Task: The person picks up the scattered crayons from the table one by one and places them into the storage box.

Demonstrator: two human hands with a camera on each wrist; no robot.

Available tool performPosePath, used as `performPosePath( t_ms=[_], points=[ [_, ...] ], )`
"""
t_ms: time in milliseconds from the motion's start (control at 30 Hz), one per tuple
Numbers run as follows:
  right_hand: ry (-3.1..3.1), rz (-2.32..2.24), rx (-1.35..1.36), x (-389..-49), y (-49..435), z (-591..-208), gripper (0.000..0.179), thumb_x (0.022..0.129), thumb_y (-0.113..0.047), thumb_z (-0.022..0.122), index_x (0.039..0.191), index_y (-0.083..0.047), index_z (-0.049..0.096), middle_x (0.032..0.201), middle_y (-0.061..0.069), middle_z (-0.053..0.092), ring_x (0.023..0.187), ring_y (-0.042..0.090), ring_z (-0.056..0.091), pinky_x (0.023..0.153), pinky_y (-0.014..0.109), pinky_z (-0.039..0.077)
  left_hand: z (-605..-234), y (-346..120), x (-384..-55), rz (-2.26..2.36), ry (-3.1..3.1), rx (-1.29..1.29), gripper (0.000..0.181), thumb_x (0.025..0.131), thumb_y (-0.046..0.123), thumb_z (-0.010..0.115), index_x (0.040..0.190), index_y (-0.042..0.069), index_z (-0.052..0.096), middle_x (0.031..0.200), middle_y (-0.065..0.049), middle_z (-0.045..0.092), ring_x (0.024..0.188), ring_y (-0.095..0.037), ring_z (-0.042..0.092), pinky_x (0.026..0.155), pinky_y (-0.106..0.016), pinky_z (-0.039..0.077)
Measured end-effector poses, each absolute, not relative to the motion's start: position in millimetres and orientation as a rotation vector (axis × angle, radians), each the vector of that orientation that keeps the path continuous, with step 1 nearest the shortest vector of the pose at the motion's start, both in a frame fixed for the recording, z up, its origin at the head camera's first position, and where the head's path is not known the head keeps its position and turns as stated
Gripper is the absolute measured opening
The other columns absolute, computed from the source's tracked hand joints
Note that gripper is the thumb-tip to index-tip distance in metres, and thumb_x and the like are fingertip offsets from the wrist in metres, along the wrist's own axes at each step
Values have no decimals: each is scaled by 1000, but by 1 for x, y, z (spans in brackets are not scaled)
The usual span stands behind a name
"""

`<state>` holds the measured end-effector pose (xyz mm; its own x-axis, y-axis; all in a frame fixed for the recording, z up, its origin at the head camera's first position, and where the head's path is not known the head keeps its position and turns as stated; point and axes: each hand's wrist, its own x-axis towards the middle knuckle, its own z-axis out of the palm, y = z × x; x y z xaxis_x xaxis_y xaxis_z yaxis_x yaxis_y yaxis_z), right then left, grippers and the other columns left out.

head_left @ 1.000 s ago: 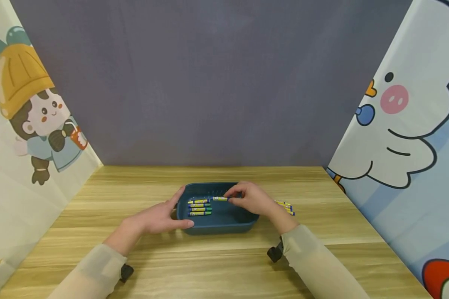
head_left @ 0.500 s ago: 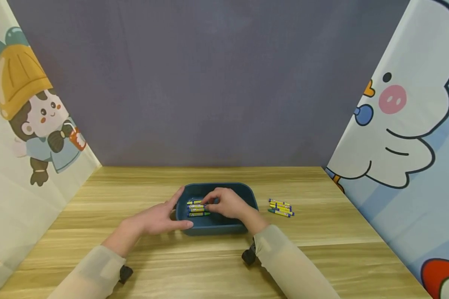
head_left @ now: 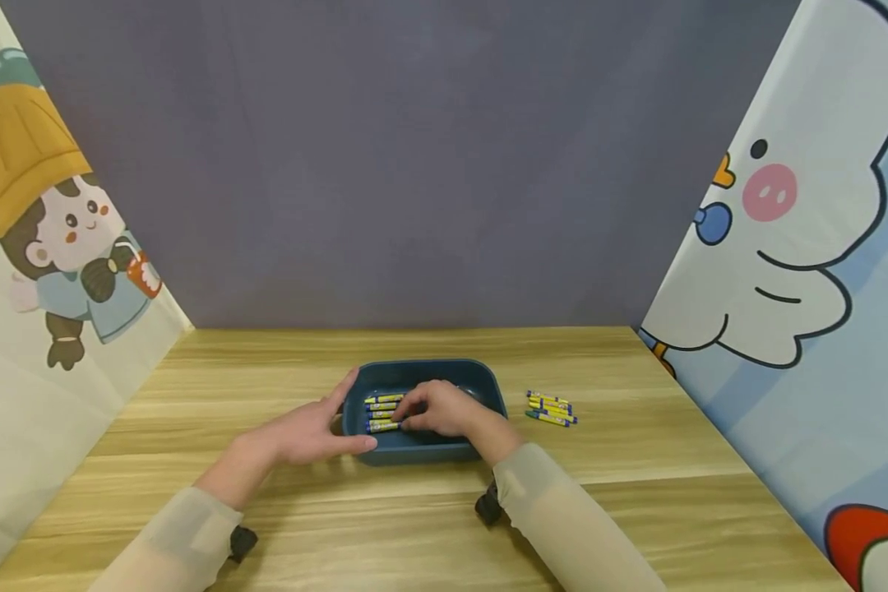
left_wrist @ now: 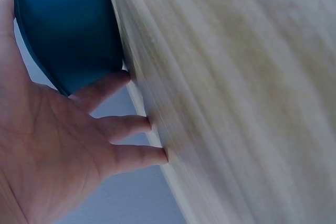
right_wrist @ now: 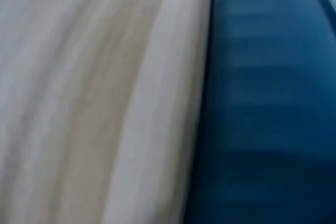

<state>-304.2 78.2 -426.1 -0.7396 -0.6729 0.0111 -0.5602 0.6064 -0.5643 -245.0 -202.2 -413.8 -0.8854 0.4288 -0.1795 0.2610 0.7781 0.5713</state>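
Note:
A dark blue rectangular tray [head_left: 444,454] stands on the table, with several crayons in yellow and blue wrappers lying in a column at its left end. My left hand [head_left: 307,432] spans this end, thumb over the near rim and forefinger along the far corner. In the left wrist view its fingers [left_wrist: 134,158] are spread and straight, several tips on the tabletop beside the tray. Inside the tray, my right hand [head_left: 447,409] pinches the right end of the nearest crayon [head_left: 381,427]. The right wrist view shows the tray wall [right_wrist: 273,129] but not the hand.
Right of the tray, several more crayons [head_left: 550,406] lie close together on the wooden table [head_left: 385,534]. One has a dark green tip. A grey backdrop [head_left: 414,164] rises behind the table, and printed cartoon panels flank it.
My right hand has carried a crayon from the tray's middle leftward and toward me, to the near end of the column. My left hand keeps its place at the tray.

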Motion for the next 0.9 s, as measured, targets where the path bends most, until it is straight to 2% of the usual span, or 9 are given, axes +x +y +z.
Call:
performPosePath(
  t_ms=[167,567,900],
  points=[
    [2631,-796,-1033,-306,77,-430,12,99,-19,84,110,-23,87,104,-6,77,92,5,62,87,29,54,-414,-203,-245,785,2675,528,127,95,76,70,177,24,-13,165,-34,47,149,-48,54,120,-66,45],
    [2628,-807,-1034,-306,77,-429,12,98,-18,86,109,-23,87,100,-6,76,88,4,61,84,29,54,-415,-202,-245,771,2691,513,128,94,78,69,178,22,-10,166,-35,45,149,-50,53,120,-67,45],
    [2644,-849,-1024,-305,78,-428,15,100,-20,84,114,-24,86,107,-6,77,93,5,63,86,28,54,-414,-202,-245,779,2690,513,127,94,77,70,178,23,-9,165,-34,48,149,-48,54,119,-66,45]
  ],
)
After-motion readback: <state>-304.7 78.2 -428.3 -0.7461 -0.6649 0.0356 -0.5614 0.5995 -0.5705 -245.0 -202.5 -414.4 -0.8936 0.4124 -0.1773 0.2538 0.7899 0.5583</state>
